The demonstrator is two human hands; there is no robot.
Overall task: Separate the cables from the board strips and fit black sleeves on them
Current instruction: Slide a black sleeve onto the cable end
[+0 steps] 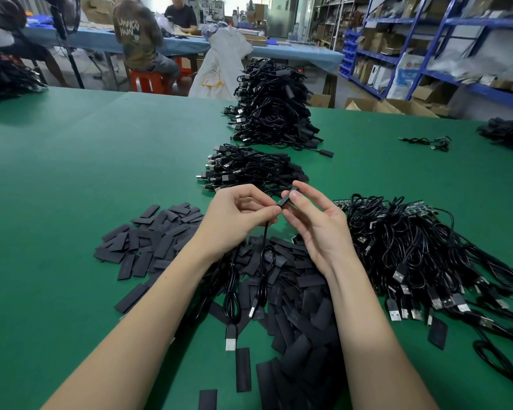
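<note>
Both my hands are raised over the green table (71, 173). My left hand (234, 217) pinches a thin black cable (265, 241) near its upper end; the cable hangs down in a loop with a USB plug (252, 312) at the bottom. My right hand (314, 220) pinches a black sleeve (288, 196) at the cable's top end between thumb and fingers. Loose flat black sleeves (302, 306) lie heaped under my forearms and spread to the left (148, 238). Cables still on board strips (412, 250) lie piled at the right.
Two stacks of sleeved cables sit beyond my hands, a low one (249, 170) and a tall one (273, 108). A loose cable (427, 142) and another pile (507, 134) lie far right. People sit at a blue table behind; shelving stands at the right.
</note>
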